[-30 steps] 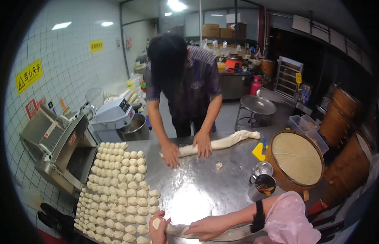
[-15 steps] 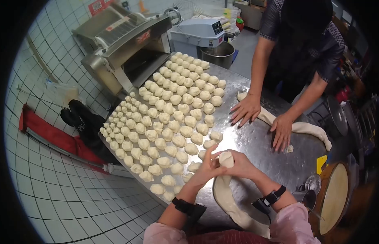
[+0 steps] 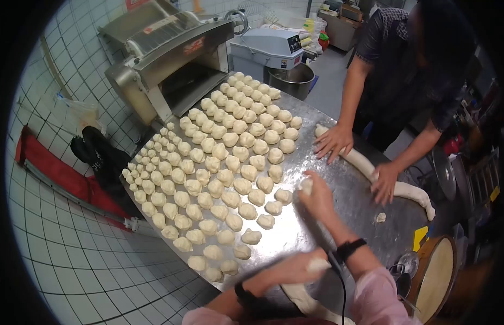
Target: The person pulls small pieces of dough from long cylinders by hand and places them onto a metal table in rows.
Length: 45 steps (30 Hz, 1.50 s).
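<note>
My right hand (image 3: pixel 318 199) is over the middle of the metal table, closed around a small piece of dough (image 3: pixel 306 187) that shows at its fingertips. Nearer my body, my left hand (image 3: pixel 302 266) is wrapped round a dough rope, whose pale end (image 3: pixel 318 265) pokes out of the fist. The lower part of this dough rope (image 3: pixel 303 299) trails on the table below my left wrist. Left of both hands lie rows of many dough pieces (image 3: pixel 242 186), larger near me and smaller at the far left edge.
Across the metal table (image 3: pixel 365 244), a co-worker's two hands (image 3: pixel 334 142) press on another dough rope (image 3: pixel 409 190). A dough scrap (image 3: pixel 381 217) lies near them. A roller machine (image 3: pixel 171 59) and a mixer (image 3: pixel 268 49) stand behind. A round wooden-rimmed container (image 3: pixel 439 271) is at right.
My hands were together around the dough end; now they are apart. The right hand has moved forward with a dough piece, the left down toward me with the rope. The co-worker's rope has shifted slightly.
</note>
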### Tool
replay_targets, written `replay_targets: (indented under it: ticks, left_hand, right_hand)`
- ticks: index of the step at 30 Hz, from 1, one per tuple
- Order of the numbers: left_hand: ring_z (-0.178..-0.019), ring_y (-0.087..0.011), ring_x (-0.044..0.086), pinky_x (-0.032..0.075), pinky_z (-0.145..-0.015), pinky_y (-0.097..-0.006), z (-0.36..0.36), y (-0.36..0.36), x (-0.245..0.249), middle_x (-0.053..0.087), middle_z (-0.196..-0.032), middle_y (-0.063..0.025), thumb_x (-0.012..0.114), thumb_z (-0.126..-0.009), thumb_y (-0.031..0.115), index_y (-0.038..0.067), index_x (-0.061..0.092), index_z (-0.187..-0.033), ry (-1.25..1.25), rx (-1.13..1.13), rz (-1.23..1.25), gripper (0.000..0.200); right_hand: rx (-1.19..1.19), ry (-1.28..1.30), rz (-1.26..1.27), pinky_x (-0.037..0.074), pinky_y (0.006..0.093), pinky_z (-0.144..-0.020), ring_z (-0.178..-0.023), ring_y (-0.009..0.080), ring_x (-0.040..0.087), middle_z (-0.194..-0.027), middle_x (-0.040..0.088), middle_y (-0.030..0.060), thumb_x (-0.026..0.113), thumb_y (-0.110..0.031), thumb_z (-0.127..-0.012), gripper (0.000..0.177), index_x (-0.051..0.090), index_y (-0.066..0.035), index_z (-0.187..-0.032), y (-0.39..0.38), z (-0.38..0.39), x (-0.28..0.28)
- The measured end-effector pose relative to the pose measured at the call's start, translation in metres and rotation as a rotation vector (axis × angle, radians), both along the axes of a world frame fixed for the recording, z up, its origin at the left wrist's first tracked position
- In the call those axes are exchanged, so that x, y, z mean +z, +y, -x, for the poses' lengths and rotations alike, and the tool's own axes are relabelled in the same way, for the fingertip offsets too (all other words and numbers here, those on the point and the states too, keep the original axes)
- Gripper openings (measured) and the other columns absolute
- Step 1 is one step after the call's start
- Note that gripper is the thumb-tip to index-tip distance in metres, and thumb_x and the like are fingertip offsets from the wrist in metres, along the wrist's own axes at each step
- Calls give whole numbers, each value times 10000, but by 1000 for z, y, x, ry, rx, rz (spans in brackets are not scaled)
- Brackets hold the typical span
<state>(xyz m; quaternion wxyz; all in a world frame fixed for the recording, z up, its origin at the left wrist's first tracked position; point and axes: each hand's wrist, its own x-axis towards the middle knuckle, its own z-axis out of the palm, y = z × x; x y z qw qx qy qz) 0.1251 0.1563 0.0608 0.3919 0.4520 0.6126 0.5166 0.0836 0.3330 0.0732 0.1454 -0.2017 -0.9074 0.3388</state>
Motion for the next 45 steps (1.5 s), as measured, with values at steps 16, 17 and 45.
replay_targets:
  ticks: [16, 17, 45]
  left_hand:
    - [-934, -255, 619, 476, -916, -424, 21, -29, -25, 610, -903, -119, 554, -873, 48, -3, 517, -940, -1111, 713, -236, 92]
    - [-1003, -256, 601, 473, -921, -427, 21, -27, -23, 605, -1020, -129, 553, -884, 48, -12, 521, -984, -1148, 738, -232, 121]
    - [-923, -123, 591, 506, -777, -280, -5, -17, -44, 597, -1028, -37, 692, -782, 36, 32, 544, -1143, -782, 277, -106, 390]
  right_hand:
    - [304, -113, -44, 508, 365, -780, -914, 276, 619, -1119, 533, 152, 647, -150, -811, 476, 531, -150, -1273, 18, 19, -14]
    - [269, -115, 75, 503, 332, -763, -866, 227, 610, -1116, 531, 133, 673, -145, -804, 532, 505, -144, -1309, 15, 8, -3]
    - [540, -392, 693, 499, 300, -804, -945, 166, 585, -1039, 596, 74, 820, -271, -703, 669, 514, -96, -1272, -36, -69, 37]
